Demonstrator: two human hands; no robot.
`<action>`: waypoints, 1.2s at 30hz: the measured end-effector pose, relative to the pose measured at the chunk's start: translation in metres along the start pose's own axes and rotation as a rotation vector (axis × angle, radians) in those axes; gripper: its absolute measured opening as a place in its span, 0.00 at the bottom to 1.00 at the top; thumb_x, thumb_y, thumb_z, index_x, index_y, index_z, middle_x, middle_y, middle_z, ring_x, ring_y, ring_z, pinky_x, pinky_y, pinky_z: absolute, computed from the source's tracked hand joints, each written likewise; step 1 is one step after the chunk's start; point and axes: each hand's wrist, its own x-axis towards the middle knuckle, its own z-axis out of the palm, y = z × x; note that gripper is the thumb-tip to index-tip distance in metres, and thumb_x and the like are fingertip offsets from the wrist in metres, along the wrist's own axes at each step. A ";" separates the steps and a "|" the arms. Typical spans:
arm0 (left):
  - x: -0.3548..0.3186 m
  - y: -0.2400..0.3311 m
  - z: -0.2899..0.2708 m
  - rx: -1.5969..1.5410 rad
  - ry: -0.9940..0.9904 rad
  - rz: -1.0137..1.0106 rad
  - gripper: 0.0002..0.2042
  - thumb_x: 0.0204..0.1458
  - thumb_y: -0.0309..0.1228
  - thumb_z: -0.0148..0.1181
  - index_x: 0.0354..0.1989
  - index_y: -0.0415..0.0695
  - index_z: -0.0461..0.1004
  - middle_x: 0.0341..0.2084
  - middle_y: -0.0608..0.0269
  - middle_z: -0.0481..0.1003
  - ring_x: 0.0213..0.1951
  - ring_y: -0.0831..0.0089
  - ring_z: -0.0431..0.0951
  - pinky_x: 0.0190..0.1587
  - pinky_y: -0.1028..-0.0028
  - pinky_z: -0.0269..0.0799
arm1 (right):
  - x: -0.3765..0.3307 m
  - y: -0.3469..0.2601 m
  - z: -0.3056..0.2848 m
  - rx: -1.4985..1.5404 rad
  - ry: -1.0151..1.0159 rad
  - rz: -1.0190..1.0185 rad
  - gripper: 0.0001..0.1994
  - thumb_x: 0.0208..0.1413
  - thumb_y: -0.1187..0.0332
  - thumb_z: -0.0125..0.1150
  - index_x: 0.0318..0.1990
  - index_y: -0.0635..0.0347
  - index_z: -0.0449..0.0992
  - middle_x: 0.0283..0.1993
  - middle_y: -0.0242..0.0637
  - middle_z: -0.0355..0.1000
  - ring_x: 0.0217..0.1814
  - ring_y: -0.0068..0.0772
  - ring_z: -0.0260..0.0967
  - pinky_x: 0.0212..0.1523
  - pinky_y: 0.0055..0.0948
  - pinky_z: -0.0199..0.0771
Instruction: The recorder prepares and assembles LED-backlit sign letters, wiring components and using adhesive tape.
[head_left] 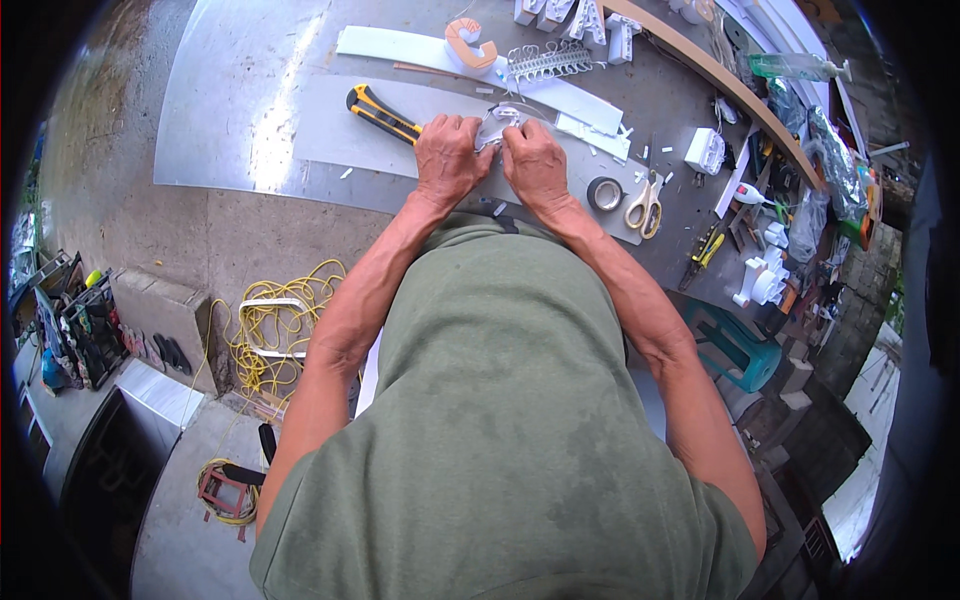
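Between my two hands, over the grey metal sheet, is a small white piece with a thin dark wire at it; my fingers cover much of its shape. My left hand is closed, its fingertips pinching the piece's left side. On the other side, my right hand grips it with bent fingers. A yellow and black utility knife lies just left of my left hand. To the right of my right hand are a roll of black tape and pale-handled scissors.
Beyond my hands lie white foam strips, an orange-faced C-shaped letter, and a coiled white strip. White block letters stand at the back. Pliers rest at the right; yellow cord lies on the ground at left.
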 end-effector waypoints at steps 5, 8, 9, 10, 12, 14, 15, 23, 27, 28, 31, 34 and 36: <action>-0.004 -0.004 0.005 -0.015 0.050 0.042 0.18 0.42 0.35 0.77 0.41 0.42 0.82 0.29 0.58 0.79 0.37 0.58 0.78 0.42 0.61 0.73 | 0.004 -0.006 0.007 0.266 0.007 0.238 0.07 0.54 0.73 0.65 0.40 0.63 0.80 0.37 0.52 0.76 0.40 0.57 0.77 0.43 0.50 0.78; -0.003 -0.006 0.005 -0.033 0.026 0.019 0.18 0.41 0.34 0.77 0.41 0.42 0.82 0.26 0.61 0.75 0.35 0.59 0.77 0.41 0.60 0.72 | 0.008 -0.002 0.009 0.313 -0.022 0.287 0.07 0.55 0.73 0.64 0.41 0.62 0.80 0.38 0.53 0.77 0.39 0.58 0.78 0.44 0.52 0.77; -0.002 -0.005 0.006 -0.037 0.027 0.025 0.18 0.41 0.34 0.77 0.41 0.42 0.82 0.26 0.61 0.75 0.35 0.59 0.77 0.41 0.60 0.72 | 0.009 0.001 0.009 0.340 -0.045 0.304 0.07 0.56 0.73 0.64 0.41 0.62 0.80 0.38 0.53 0.77 0.39 0.58 0.78 0.45 0.52 0.77; -0.002 -0.005 0.006 -0.044 0.020 0.021 0.18 0.41 0.34 0.78 0.41 0.42 0.81 0.26 0.61 0.76 0.35 0.59 0.77 0.41 0.60 0.72 | 0.006 0.001 0.008 0.298 -0.017 0.219 0.07 0.57 0.73 0.64 0.41 0.62 0.80 0.37 0.52 0.76 0.37 0.59 0.78 0.43 0.51 0.77; -0.002 -0.006 0.005 -0.050 0.014 0.018 0.18 0.41 0.34 0.78 0.41 0.42 0.81 0.26 0.61 0.76 0.35 0.60 0.77 0.40 0.60 0.72 | -0.001 0.004 0.001 0.271 -0.043 0.148 0.07 0.56 0.74 0.64 0.41 0.62 0.79 0.37 0.50 0.76 0.38 0.57 0.78 0.42 0.48 0.78; -0.001 -0.005 0.006 -0.063 0.009 0.017 0.18 0.41 0.34 0.79 0.40 0.42 0.81 0.27 0.61 0.76 0.35 0.60 0.77 0.40 0.61 0.72 | -0.004 0.010 -0.005 0.242 -0.071 0.077 0.07 0.54 0.75 0.64 0.41 0.62 0.78 0.37 0.48 0.75 0.39 0.54 0.78 0.41 0.45 0.78; 0.000 -0.005 0.005 -0.064 0.010 0.017 0.18 0.41 0.34 0.79 0.40 0.42 0.81 0.27 0.61 0.76 0.35 0.60 0.77 0.40 0.61 0.72 | -0.004 0.014 -0.008 0.178 -0.055 -0.064 0.07 0.53 0.76 0.64 0.40 0.62 0.77 0.36 0.45 0.74 0.41 0.51 0.77 0.41 0.43 0.78; -0.001 -0.006 0.003 -0.066 0.006 0.014 0.18 0.41 0.34 0.79 0.40 0.43 0.81 0.27 0.61 0.77 0.34 0.60 0.77 0.40 0.61 0.72 | 0.005 0.026 -0.018 0.119 -0.086 -0.364 0.07 0.52 0.76 0.61 0.39 0.60 0.75 0.35 0.38 0.72 0.42 0.42 0.74 0.43 0.41 0.77; 0.001 -0.006 0.003 -0.066 -0.009 0.022 0.18 0.41 0.35 0.79 0.41 0.44 0.81 0.28 0.60 0.77 0.36 0.58 0.77 0.41 0.60 0.72 | 0.010 0.036 -0.021 0.169 -0.112 -0.359 0.09 0.52 0.77 0.61 0.42 0.60 0.76 0.35 0.40 0.73 0.41 0.45 0.75 0.43 0.41 0.78; 0.001 -0.007 0.003 -0.053 -0.018 0.012 0.19 0.41 0.35 0.79 0.41 0.43 0.81 0.30 0.59 0.78 0.37 0.58 0.78 0.42 0.60 0.73 | 0.011 0.039 -0.022 0.197 -0.105 -0.360 0.10 0.53 0.78 0.61 0.44 0.60 0.77 0.36 0.41 0.74 0.42 0.45 0.76 0.43 0.41 0.79; -0.001 -0.008 0.002 -0.046 -0.013 0.007 0.19 0.41 0.36 0.79 0.40 0.43 0.81 0.32 0.58 0.79 0.38 0.57 0.78 0.43 0.60 0.73 | 0.011 0.040 -0.024 0.234 -0.125 -0.356 0.14 0.54 0.80 0.61 0.48 0.60 0.79 0.38 0.41 0.76 0.44 0.45 0.77 0.45 0.40 0.79; 0.000 -0.007 0.002 -0.023 -0.041 -0.019 0.18 0.41 0.36 0.79 0.40 0.42 0.81 0.32 0.57 0.80 0.40 0.57 0.79 0.45 0.59 0.73 | 0.012 0.042 -0.026 0.188 -0.204 -0.330 0.14 0.55 0.79 0.61 0.49 0.57 0.79 0.38 0.40 0.76 0.43 0.44 0.77 0.43 0.40 0.80; -0.001 -0.006 0.002 -0.012 -0.048 -0.025 0.19 0.41 0.37 0.79 0.40 0.42 0.81 0.32 0.57 0.79 0.40 0.57 0.79 0.45 0.59 0.73 | 0.013 0.044 -0.027 0.187 -0.205 -0.344 0.14 0.55 0.79 0.61 0.49 0.57 0.79 0.37 0.40 0.76 0.42 0.44 0.77 0.42 0.40 0.79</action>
